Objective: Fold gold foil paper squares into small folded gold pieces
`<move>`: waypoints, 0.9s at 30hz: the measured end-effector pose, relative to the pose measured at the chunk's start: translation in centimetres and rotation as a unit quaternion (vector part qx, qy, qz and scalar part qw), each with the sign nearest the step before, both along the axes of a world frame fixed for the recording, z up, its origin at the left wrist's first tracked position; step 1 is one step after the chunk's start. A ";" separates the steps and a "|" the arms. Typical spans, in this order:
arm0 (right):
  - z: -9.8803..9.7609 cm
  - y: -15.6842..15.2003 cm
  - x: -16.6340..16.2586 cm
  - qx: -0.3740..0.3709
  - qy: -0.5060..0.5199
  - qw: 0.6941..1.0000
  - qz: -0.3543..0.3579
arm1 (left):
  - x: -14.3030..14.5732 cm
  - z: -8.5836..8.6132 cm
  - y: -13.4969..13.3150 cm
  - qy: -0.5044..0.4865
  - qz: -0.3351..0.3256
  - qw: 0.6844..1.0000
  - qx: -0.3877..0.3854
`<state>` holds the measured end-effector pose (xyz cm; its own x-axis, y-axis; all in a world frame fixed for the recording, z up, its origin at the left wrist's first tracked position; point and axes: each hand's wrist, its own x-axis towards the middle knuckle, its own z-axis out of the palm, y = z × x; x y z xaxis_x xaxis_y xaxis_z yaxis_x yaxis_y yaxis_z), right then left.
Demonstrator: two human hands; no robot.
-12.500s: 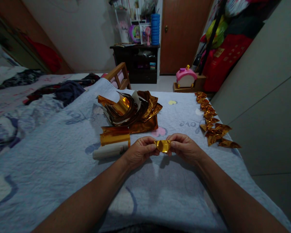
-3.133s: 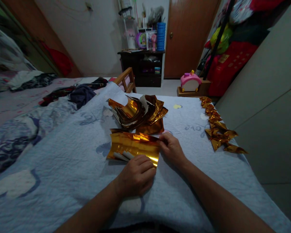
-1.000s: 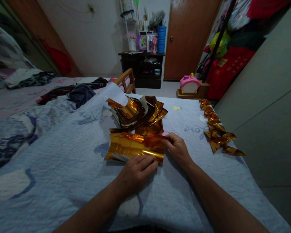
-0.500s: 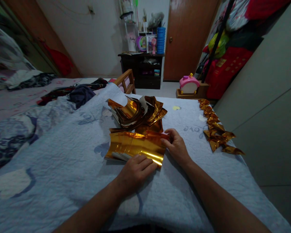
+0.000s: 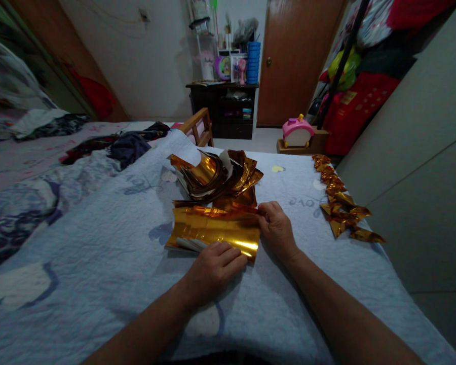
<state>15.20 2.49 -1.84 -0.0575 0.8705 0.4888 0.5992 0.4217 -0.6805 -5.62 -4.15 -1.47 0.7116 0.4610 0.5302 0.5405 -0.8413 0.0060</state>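
Observation:
A stack of shiny gold foil paper (image 5: 216, 228) lies curved on the bed, with pale undersides showing at its near left edge. My left hand (image 5: 216, 266) rests over the near right edge of this paper, fingers together and bent onto it, its thumb hidden. At the far right corner, my right hand (image 5: 275, 225) pinches the top sheet between thumb and fingers, and the sheet's far edge is slightly raised. Just behind sits a pile of curled and folded gold foil sheets (image 5: 216, 177). Folded gold foil pieces (image 5: 338, 203) form a row along the bed's right edge.
A pale blue quilt (image 5: 110, 284) covers the bed. Dark clothes (image 5: 129, 149) and bunched bedding lie at the left. A pink toy (image 5: 298, 133) stands beyond the bed's far edge, near a dark cabinet (image 5: 222, 114) and a brown door (image 5: 283, 66). A pale panel (image 5: 421, 177) flanks the right side.
My right hand's fingers have closed more tightly at the far right corner of the gold foil paper, whose far edge is lifted slightly. My left hand stays in place on the paper.

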 end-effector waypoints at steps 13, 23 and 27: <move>0.4 -0.1 -0.1 0.138 -0.211 0.966 -0.046 | 0.2 0.6 0.0 -0.032 -0.005 0.999 0.001; 0.4 -0.2 -0.3 0.162 -0.273 0.947 -0.056 | 0.1 0.4 0.0 -0.027 -0.006 1.000 0.002; 0.4 -0.1 -0.3 0.152 -0.253 0.954 -0.049 | 0.1 0.4 0.0 -0.031 -0.009 0.999 0.006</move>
